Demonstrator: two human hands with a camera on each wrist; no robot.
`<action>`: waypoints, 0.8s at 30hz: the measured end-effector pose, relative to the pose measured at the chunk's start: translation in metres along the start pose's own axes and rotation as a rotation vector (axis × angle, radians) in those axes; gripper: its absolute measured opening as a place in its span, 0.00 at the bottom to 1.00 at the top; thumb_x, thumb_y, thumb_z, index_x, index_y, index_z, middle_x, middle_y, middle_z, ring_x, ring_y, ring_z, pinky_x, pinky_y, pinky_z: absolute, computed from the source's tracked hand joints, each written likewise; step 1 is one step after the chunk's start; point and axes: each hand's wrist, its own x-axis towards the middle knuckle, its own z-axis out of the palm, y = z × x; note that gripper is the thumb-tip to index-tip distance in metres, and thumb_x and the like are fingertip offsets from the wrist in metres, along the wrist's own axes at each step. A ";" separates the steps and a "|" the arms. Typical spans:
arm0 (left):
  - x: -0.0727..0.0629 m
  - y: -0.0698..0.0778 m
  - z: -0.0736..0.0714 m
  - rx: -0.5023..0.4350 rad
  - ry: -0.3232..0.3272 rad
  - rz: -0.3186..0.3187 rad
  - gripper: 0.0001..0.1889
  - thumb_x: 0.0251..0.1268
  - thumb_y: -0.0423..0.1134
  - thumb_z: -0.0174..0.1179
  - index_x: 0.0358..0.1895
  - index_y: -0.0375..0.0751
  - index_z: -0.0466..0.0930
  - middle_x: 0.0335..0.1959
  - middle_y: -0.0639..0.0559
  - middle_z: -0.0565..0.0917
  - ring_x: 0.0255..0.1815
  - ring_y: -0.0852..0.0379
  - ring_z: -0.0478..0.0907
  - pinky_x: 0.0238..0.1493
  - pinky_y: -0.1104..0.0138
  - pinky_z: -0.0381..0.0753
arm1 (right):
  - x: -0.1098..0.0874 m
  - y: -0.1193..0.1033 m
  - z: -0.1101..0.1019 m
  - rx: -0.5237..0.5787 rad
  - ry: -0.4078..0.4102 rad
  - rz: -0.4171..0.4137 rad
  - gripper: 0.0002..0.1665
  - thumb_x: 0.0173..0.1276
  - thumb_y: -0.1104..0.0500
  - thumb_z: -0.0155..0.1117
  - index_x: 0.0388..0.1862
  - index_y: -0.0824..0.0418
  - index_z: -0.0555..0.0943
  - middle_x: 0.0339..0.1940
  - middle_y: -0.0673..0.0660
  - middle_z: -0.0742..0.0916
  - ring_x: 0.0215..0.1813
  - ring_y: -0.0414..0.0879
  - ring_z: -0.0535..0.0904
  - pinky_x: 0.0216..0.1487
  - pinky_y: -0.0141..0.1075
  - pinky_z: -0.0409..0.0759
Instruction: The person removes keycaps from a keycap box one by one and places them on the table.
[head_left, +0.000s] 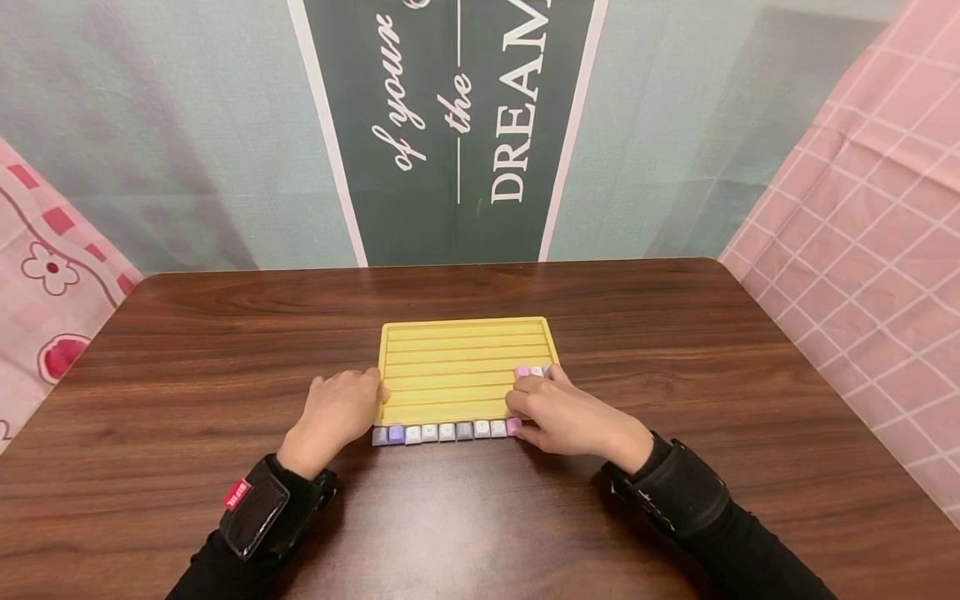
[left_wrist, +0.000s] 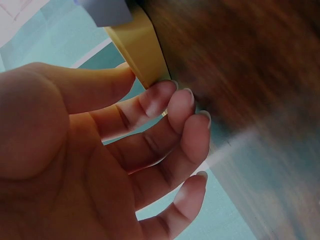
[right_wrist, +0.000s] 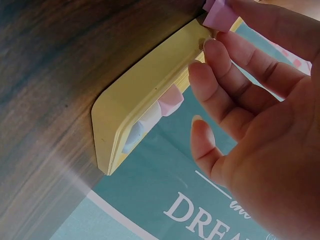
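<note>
A yellow ridged tray point(head_left: 457, 358) lies on the table. At its left edge, my left hand point(head_left: 341, 408) grips the rim between thumb and fingers; the left wrist view shows the tray corner point(left_wrist: 140, 45) there. A row of keycaps point(head_left: 447, 432), white, grey and purple, runs along the tray's near side. My right hand point(head_left: 566, 412) is at the row's right end, its thumb and index finger pinching a pink keycap point(right_wrist: 220, 16). Inside the tray near the right side sit a pink keycap point(right_wrist: 171, 100), a white one point(right_wrist: 151, 116) and a bluish-grey one point(right_wrist: 134, 136).
The dark wooden table point(head_left: 465, 525) extends around the tray. Behind it hangs a green cloth with white lettering point(head_left: 457, 208). Pink patterned cloths hang at the left point(head_left: 52, 275) and the right point(head_left: 877, 192).
</note>
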 end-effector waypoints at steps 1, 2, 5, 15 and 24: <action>0.000 0.000 0.000 0.001 0.001 0.000 0.10 0.66 0.40 0.53 0.28 0.39 0.72 0.20 0.49 0.73 0.27 0.49 0.75 0.28 0.57 0.64 | 0.000 0.000 0.000 0.002 -0.002 0.004 0.15 0.56 0.60 0.67 0.21 0.55 0.69 0.21 0.44 0.67 0.30 0.39 0.64 0.37 0.39 0.57; 0.000 0.000 0.000 0.002 0.001 0.000 0.10 0.66 0.40 0.53 0.28 0.39 0.72 0.20 0.49 0.73 0.27 0.49 0.75 0.28 0.57 0.64 | 0.000 0.000 0.000 0.004 -0.004 0.007 0.15 0.56 0.60 0.67 0.21 0.55 0.69 0.21 0.44 0.67 0.30 0.38 0.65 0.37 0.39 0.57; 0.000 0.000 0.000 0.003 0.000 0.000 0.10 0.66 0.40 0.52 0.28 0.39 0.72 0.20 0.49 0.73 0.27 0.49 0.75 0.29 0.57 0.64 | 0.000 0.000 0.000 0.014 -0.009 0.014 0.14 0.56 0.60 0.67 0.21 0.55 0.69 0.21 0.44 0.68 0.31 0.38 0.65 0.37 0.39 0.56; 0.000 0.000 0.000 0.001 -0.007 -0.005 0.10 0.66 0.41 0.52 0.30 0.38 0.73 0.22 0.47 0.75 0.29 0.48 0.76 0.30 0.56 0.65 | -0.001 0.000 0.000 0.030 -0.012 0.021 0.13 0.55 0.61 0.68 0.22 0.55 0.70 0.22 0.45 0.69 0.34 0.38 0.68 0.40 0.43 0.59; -0.001 0.001 -0.001 -0.009 -0.015 -0.010 0.10 0.67 0.40 0.51 0.29 0.38 0.72 0.19 0.50 0.72 0.26 0.51 0.73 0.29 0.58 0.64 | -0.001 0.001 -0.001 0.025 -0.003 0.006 0.14 0.54 0.61 0.69 0.22 0.55 0.70 0.23 0.45 0.70 0.32 0.38 0.66 0.38 0.39 0.57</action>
